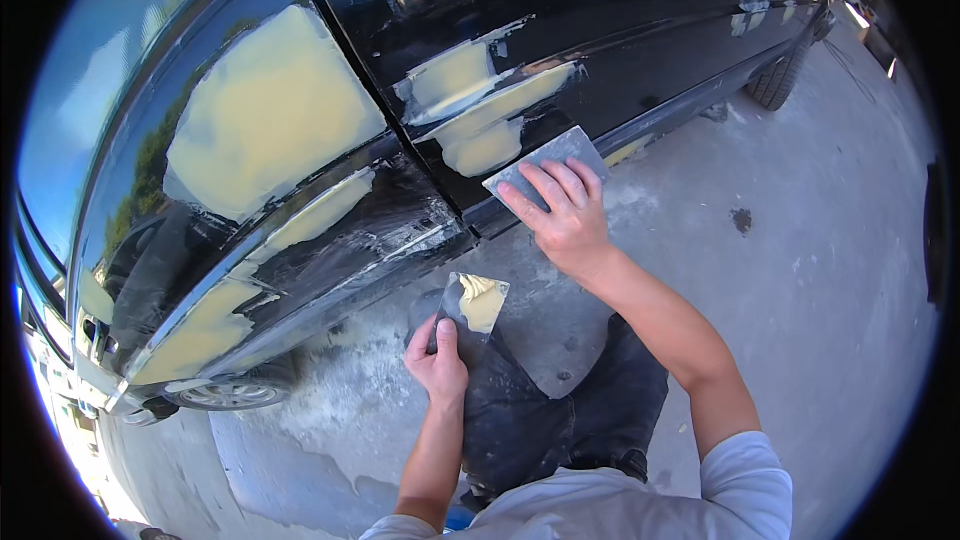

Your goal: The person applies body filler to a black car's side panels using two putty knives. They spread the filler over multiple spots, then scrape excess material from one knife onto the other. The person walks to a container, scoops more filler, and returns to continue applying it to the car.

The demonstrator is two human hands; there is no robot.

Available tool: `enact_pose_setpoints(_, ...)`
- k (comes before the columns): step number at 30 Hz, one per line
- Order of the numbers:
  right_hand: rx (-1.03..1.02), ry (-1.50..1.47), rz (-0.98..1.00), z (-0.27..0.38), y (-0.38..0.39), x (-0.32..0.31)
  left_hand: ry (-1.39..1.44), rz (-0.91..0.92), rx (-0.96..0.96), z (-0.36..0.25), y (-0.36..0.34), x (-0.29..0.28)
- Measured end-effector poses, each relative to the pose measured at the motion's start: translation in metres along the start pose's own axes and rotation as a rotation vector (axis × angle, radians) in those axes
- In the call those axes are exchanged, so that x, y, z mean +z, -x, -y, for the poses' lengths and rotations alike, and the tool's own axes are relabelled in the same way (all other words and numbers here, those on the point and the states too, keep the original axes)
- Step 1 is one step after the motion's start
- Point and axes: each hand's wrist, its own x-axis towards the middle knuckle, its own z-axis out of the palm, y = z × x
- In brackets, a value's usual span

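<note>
Patched black car (580, 30), grey floor (820, 240)

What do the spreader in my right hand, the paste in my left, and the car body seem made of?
Spreader: perhaps metal or plastic, flat and dull grey; smudges leave it open.
Paste: soft, creamy yellow, probably filler, judging by its folds.
Car body: likely painted metal, glossy black with reflections.

A car (690, 60) is set ahead, one wheel (232, 393) left, another wheel (775, 85) far right. Filler patches (270, 110) are divided by a panel gap (350, 50). Putty (480, 302) is carried on a plate (453, 298) in the left hand (438, 367); beyond it, rightward, a spreader (560, 148) is held by the right hand (570, 225).
</note>
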Motion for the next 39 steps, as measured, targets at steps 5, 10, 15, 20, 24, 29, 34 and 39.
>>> enact_pose_setpoints(5, 0.152, -0.126, -0.045, -0.016, 0.014, -0.074, 0.163, 0.067, -0.164, -0.011, 0.004, 0.030)
enact_pose_setpoints(10, 1.092, -1.216, -0.244, -0.015, 0.039, -0.161, 0.419, 0.326, -0.141, -0.061, 0.020, 0.082)
enact_pose_setpoints(15, 1.046, -1.493, -0.223, -0.015, 0.062, -0.237, 0.247, 0.574, 0.122, -0.098, 0.051, 0.153)
enact_pose_setpoints(20, 0.990, -0.673, 0.126, -0.043, 0.090, -0.263, 0.437, 0.490, 0.071, -0.106, 0.053, 0.208)
enact_pose_setpoints(24, 0.665, 0.114, -0.019, -0.072, 0.096, -0.270, 0.412, 0.609, 0.085, -0.110, 0.040, 0.269)
enact_pose_setpoints(29, 0.444, 0.538, -0.006, -0.118, 0.076, -0.279, 0.474, 0.750, 0.091, -0.115, 0.040, 0.349)
enact_pose_setpoints(34, 0.473, 0.599, 0.083, -0.176, 0.054, -0.265, 0.487, 0.839, 0.101, -0.114, 0.033, 0.409)
enact_pose_setpoints(39, 0.526, 0.477, 0.223, -0.206, 0.039, -0.244, 0.467, 0.778, 0.155, -0.114, 0.003, 0.448)
